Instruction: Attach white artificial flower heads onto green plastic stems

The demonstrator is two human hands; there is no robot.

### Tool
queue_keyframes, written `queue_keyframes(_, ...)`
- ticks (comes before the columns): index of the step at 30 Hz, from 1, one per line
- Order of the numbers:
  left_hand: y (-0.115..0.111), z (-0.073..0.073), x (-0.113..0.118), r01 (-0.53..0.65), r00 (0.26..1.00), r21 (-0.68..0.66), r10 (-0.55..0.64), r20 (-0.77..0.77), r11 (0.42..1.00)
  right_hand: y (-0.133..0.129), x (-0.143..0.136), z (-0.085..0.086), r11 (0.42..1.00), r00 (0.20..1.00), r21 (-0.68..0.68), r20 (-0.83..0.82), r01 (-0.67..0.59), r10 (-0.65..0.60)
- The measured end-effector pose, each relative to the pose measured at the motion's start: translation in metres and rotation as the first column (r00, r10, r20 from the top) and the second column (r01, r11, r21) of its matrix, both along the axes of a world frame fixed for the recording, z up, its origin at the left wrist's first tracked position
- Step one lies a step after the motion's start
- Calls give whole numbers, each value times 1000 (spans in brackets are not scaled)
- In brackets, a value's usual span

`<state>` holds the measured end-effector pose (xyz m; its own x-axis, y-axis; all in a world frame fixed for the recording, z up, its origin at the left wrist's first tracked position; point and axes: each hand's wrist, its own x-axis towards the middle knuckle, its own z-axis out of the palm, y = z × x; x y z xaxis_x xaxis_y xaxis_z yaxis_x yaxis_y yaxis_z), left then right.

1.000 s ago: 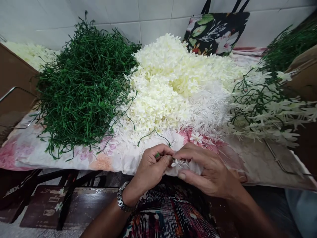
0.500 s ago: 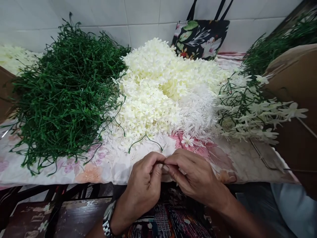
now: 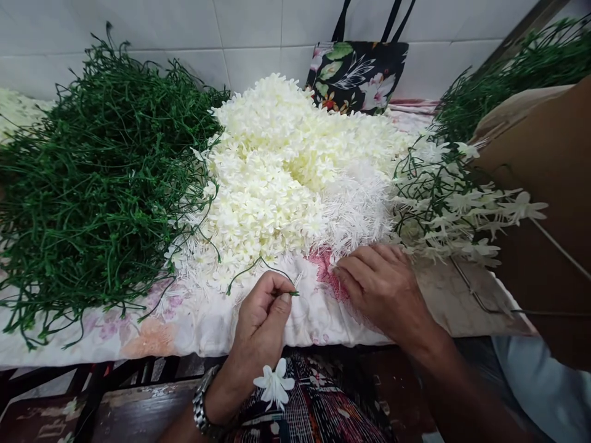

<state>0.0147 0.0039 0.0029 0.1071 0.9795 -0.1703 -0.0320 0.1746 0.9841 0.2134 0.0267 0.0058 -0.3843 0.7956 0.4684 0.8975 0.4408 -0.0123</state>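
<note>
Between thumb and forefinger my left hand (image 3: 264,320) pinches a green stem (image 3: 293,293), its tip poking out to the right. Below that hand a white flower (image 3: 275,385) hangs over the patterned clothing. My right hand (image 3: 385,292) is at the near edge of the white stamen pile (image 3: 357,206), fingertips pinched together; whatever is between them is too small to make out. A bent green stem (image 3: 249,268) lies on the cloth just beyond my left hand. The heap of cream-white flowers (image 3: 272,184) rises behind both hands.
A big tangle of green stems (image 3: 101,184) covers the left side of the floral cloth (image 3: 207,326). At right, assembled flowers on stems (image 3: 443,209) lie beside a cardboard box (image 3: 545,203) and a bent metal rod (image 3: 475,296). A floral bag (image 3: 357,77) stands against the wall.
My hands have parted: the right has moved right and forward to the stamen pile, while the left stays near its place. A white flower now shows below my left hand. The view has shifted slightly.
</note>
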Motion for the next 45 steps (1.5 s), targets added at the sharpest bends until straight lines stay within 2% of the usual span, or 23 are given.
queue_keyframes(3,1,2,2,33,999,36,-33,-5,999,0,-1,0,998,996,53,-84,-30,34)
queue_keyframes(6,3,3,4,46,999,113,-43,-26,993,-5,-5,7,998,952,4,-301,-58,57)
queue_keyframes(8,6,6,6,51,998,157,-46,-38,986,-10,-10,14,987,880,-105,-471,-119,56)
queue_keyframes(10,8,9,8,85,996,226,-73,-59,970,-16,-19,19,950,795,-216,-605,-225,50)
queue_keyframes(12,9,10,7,114,993,318,-96,-72,941,-21,-29,20,899,717,-275,-695,-340,59)
queue_keyframes(14,9,11,4,115,993,358,-97,-67,927,-22,-36,18,865,673,-292,-737,-407,68)
queue_keyframes(16,8,10,-1,79,996,323,-63,-60,943,-20,-38,13,871,707,-278,-699,-405,106)
queue_keyframes(18,7,11,-5,6,997,262,15,-80,965,-13,-37,9,911,808,-234,-568,-340,155)
queue_keyframes(20,7,12,-8,-74,988,180,97,-122,981,-5,-35,6,932,911,-231,-370,-280,182)
queue_keyframes(22,7,13,-9,-126,981,57,133,-144,990,3,-34,6,913,959,-306,-172,-269,225)
queue_keyframes(24,7,14,-9,-148,983,-74,138,-118,986,8,-35,7,891,961,-366,-35,-269,276)
queue_keyframes(27,8,13,-9,-157,988,-208,151,-44,965,12,-34,7,900,958,-341,-3,-271,287)
queue_keyframes(29,9,14,-9,-155,988,-271,157,-14,950,10,-33,7,910,955,-295,-143,-292,260)
queue_keyframes(31,9,15,-9,-149,987,-313,160,9,938,5,-31,9,916,907,-275,-386,-290,171)
queue_keyframes(32,10,16,-9,-147,986,-325,163,21,934,1,-31,11,914,849,-288,-519,-287,103)
queue_keyframes(34,10,17,-8,-144,985,-334,167,41,932,-8,-33,15,883,678,-343,-734,-320,-40)
queue_keyframes(36,9,18,-6,-137,985,-340,165,52,930,-17,-39,20,840,502,-357,-857,-409,-119)
queue_keyframes(38,7,19,-4,-128,986,-351,158,59,928,-24,-47,22,828,403,-314,-908,-465,-118)
queue_keyframes(42,2,19,-1,-61,981,-366,123,149,929,-27,-62,13,866,383,-206,-924,-455,-19)
queue_keyframes(45,-1,16,0,15,957,-348,87,277,937,-24,-65,2,885,366,-207,-929,-418,-45)
